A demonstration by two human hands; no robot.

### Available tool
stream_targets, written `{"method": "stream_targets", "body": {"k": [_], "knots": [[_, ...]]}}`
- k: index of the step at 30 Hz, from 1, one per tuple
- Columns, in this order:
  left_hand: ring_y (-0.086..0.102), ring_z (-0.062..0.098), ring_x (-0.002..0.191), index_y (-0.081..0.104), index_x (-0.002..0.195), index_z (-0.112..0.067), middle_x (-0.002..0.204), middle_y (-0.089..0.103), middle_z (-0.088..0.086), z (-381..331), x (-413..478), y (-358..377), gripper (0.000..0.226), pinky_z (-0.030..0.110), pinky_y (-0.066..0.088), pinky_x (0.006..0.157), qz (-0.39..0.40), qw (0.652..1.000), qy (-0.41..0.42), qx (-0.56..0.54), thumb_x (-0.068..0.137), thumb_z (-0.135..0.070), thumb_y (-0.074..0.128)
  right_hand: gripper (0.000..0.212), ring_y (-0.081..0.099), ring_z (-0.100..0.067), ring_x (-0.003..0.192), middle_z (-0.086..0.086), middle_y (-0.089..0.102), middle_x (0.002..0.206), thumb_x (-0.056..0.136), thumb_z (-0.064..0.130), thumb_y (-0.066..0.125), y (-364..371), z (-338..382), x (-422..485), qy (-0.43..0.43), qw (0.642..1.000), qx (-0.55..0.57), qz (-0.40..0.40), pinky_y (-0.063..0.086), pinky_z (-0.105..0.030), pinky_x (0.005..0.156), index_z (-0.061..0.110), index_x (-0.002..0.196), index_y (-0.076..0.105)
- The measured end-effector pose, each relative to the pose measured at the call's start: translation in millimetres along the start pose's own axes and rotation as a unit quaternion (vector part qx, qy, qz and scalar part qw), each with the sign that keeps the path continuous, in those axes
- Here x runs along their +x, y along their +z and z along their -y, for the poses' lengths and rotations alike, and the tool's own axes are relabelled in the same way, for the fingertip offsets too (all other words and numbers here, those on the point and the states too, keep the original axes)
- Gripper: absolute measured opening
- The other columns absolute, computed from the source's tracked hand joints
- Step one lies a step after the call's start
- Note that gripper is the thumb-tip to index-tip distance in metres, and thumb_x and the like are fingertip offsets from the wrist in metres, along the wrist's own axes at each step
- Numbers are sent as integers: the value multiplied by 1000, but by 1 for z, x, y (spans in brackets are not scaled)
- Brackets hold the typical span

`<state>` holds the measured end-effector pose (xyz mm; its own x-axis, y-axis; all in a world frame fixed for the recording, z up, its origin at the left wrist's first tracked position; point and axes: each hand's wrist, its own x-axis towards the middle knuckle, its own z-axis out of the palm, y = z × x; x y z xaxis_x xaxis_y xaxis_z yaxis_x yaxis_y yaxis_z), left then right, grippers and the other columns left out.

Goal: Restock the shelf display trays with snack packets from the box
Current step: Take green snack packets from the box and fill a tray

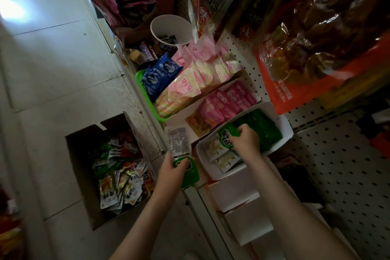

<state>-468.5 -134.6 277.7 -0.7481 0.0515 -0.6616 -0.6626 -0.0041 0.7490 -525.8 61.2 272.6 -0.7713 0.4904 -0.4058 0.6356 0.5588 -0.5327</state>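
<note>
The left hand (169,168) was clenched round a small bundle of packets (185,172), with the thumb across the front and the fingers curled behind. The lower packets in that bundle were green, and the topmost one (178,141) showed its white printed back. The hand held the bundle over the front edge of the shelf, between the box on the floor and the white trays.

The right hand (244,142) reached into a white cardboard tray (285,132) on the shelf. Its fingers were curled and pinched the edge of a green packet (226,134), which stood at the front of a row of green packets (260,127) filling the back of that tray. In front of the hand, in the same tray, lay a few pale packets (220,155). How the thumb lay could not be told.

The box (83,154) sat open on the tiled floor (52,74), just beside the shelf, and held a loose heap of mixed packets (120,172) in green, white and red.

The next tray held pink packets (223,101). Beyond it a green basket (141,82) carried blue packets (161,74) and pink-and-yellow ones (190,83), with a paper cup (171,26) further back. Large bags (316,38) hung in front of the pegboard (348,164).
</note>
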Motion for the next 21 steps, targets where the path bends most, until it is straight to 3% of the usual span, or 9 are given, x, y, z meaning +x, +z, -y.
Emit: {"method": "stream_targets", "body": {"k": [3, 5, 7, 10, 14, 17, 21], "knots": [[64, 12, 94, 47, 133, -27, 111, 63, -4, 2, 1, 1, 39, 25, 54, 73, 42, 998, 33, 21, 96, -14, 56, 21, 58, -26, 98, -9, 57, 105, 91, 8, 60, 13, -5, 6, -10, 999, -38, -7, 44, -33, 72, 6, 110, 52], [64, 8, 95, 49, 131, -32, 111, 63, -9, 3, 3, 3, 39, 22, 53, 74, 51, 997, 46, 40, 96, -14, 56, 28, 56, -29, 108, -11, 57, 116, 90, 8, 60, 17, -8, 12, -30, 996, -87, 6, 49, -39, 84, 7, 116, 49], [63, 5, 94, 49, 128, -34, 111, 63, -11, 4, 5, 5, 38, 21, 53, 74, 55, 996, 50, 45, 97, -14, 56, 45, 48, -30, 121, -11, 49, 130, 88, 19, 64, 16, -11, 16, -62, 980, -186, 37, 42, -43, 99, 10, 127, 43], [63, 4, 95, 50, 123, -37, 110, 63, -13, 5, 8, 8, 36, 19, 51, 73, 59, 996, 47, 46, 96, -15, 56, 75, 29, -29, 133, -5, 35, 141, 78, 47, 70, 10, -13, 13, -113, 918, -370, 83, 25, -46, 108, 19, 136, 32], [63, 5, 98, 52, 118, -38, 109, 64, -14, 4, 8, 19, 34, 16, 52, 72, 72, 996, 47, 36, 96, -12, 56, 100, 23, -27, 136, -6, 27, 145, 70, 62, 68, 13, -23, 7, -148, 846, -502, 101, 17, -47, 110, 19, 144, 17], [64, 10, 101, 53, 123, -34, 112, 65, -10, 3, 8, 26, 35, 22, 54, 77, 80, 996, 41, 17, 96, -11, 55, 93, 24, -27, 134, -7, 28, 144, 75, 60, 63, 15, -22, 9, -141, 825, -542, 75, 13, -46, 112, 17, 145, 18], [64, 7, 99, 52, 114, -41, 112, 64, -12, 6, 10, 24, 36, 20, 53, 73, 70, 997, 35, -5, 97, -10, 53, 66, 31, -23, 125, -5, 33, 135, 84, 41, 59, 14, -20, 9, -128, 823, -553, -21, 19, -42, 110, 19, 138, 28]]}}
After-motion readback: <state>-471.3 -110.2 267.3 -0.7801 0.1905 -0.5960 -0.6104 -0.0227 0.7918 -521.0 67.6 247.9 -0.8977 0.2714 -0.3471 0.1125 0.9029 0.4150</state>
